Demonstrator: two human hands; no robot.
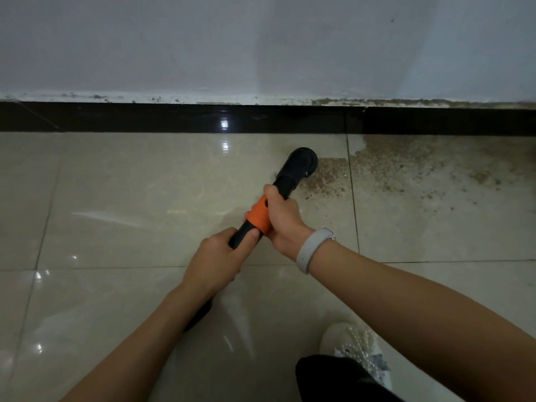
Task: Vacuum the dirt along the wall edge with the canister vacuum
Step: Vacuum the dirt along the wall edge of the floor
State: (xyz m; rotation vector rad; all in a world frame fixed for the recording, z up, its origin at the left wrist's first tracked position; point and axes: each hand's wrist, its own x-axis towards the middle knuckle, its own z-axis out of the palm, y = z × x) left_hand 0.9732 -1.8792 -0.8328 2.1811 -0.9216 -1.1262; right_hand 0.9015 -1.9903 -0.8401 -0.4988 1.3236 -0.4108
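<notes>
While both hands grip the wand (pixel 255 219) — nozzle (pixel 301 161) touches dirt (pixel 391 163).

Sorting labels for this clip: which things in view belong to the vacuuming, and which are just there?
Part of the job: vacuum wand, nozzle, dirt, black skirting, left hand, right hand.

Just there: wristband, white shoe, wall.
</notes>
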